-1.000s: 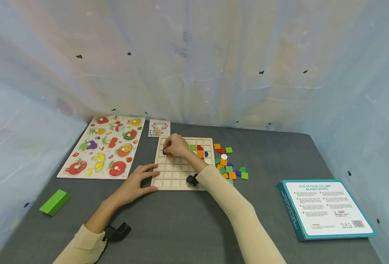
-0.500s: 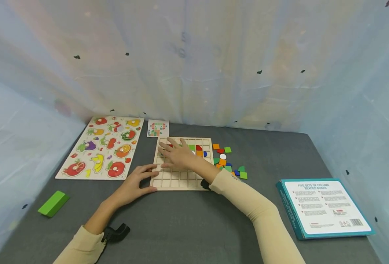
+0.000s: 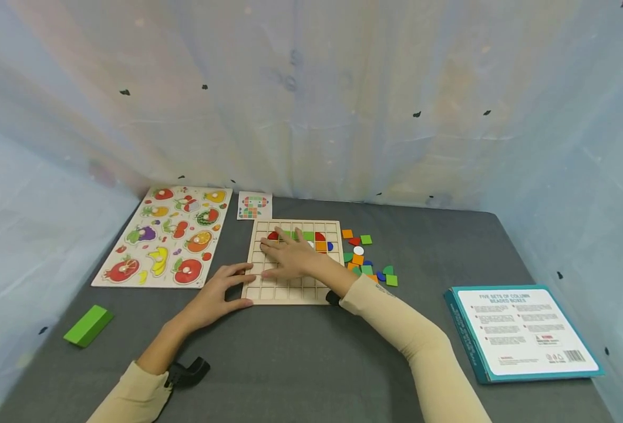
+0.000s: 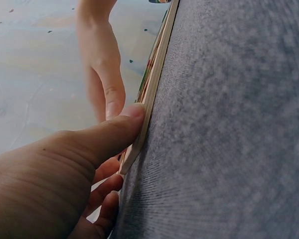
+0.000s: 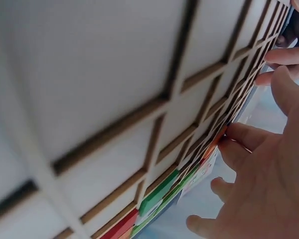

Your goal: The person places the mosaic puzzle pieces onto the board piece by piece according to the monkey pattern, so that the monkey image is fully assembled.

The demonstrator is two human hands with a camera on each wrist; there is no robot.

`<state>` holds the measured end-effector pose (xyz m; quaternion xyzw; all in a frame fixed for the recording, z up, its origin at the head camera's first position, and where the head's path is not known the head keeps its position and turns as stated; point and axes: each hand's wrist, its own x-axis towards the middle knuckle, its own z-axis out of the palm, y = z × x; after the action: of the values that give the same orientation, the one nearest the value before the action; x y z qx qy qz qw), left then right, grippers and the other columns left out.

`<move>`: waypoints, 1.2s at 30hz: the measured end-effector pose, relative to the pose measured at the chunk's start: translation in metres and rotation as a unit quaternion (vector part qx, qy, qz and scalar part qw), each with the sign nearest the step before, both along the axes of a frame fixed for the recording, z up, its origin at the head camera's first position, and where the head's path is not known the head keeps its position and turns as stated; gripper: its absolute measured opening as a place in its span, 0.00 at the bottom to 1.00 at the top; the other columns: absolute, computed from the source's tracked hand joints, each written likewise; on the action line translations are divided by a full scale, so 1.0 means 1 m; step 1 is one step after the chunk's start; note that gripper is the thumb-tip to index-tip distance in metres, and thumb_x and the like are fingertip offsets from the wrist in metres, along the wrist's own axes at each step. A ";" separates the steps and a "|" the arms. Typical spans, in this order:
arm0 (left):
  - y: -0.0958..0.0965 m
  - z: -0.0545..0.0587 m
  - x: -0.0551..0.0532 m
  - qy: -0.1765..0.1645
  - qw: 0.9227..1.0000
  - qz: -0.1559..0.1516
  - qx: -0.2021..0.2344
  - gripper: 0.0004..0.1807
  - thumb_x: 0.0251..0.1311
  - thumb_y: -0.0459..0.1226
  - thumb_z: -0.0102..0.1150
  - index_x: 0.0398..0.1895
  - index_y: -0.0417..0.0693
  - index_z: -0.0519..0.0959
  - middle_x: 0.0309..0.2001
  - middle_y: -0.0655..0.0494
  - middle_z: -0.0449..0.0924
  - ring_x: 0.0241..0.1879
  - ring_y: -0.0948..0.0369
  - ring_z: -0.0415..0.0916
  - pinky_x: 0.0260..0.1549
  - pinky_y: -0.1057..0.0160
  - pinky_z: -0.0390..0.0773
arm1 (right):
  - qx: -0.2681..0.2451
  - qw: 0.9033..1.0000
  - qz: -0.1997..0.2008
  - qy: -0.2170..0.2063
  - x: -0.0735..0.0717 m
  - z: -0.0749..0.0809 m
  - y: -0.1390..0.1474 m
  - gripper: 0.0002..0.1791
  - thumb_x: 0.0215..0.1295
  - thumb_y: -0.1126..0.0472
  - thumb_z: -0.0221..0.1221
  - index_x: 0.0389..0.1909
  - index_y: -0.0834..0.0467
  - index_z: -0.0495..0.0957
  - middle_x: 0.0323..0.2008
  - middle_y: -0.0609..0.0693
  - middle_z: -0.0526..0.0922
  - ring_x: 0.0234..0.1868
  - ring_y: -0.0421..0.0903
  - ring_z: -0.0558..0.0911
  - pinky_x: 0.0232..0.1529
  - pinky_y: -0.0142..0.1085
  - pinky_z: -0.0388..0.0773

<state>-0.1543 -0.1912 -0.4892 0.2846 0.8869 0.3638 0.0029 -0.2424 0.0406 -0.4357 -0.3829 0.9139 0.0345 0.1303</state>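
Observation:
A light wooden grid board lies flat, with green, red, orange and blue tiles in its upper rows. My left hand rests at its front left corner. The left thumb touches the board's front edge, and the fingers lie along the left edge. My right hand is spread over the board's left half, fingers extended, holding nothing. In the right wrist view its fingertips are right at an orange tile. This hand hides some left-side tiles in the head view.
Loose coloured tiles lie right of the board. A pattern card sits behind it. To the left are a fruit puzzle board and a green block; a teal-edged box lies at the right.
The right hand was pinching a blue piece at the board's upper left. It has let go, spread its fingers and drawn slightly back and right. The left hand stays put.

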 end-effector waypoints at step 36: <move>0.000 0.000 0.000 0.009 1.000 -0.003 -0.001 0.32 0.56 0.45 0.73 0.63 0.42 0.78 0.70 0.44 0.66 0.66 0.45 0.62 0.59 0.39 0.66 | -0.202 0.954 -0.188 -0.118 0.055 0.018 0.204 0.10 0.58 0.67 0.71 0.37 0.61 0.79 0.27 0.50 0.74 0.28 0.44 0.70 0.33 0.38 0.67</move>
<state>-0.1544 -0.1908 -0.4895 0.2904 0.8864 0.3606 -0.0038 -0.1877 0.2444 -0.4174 -0.2235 0.9353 -0.2219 0.1616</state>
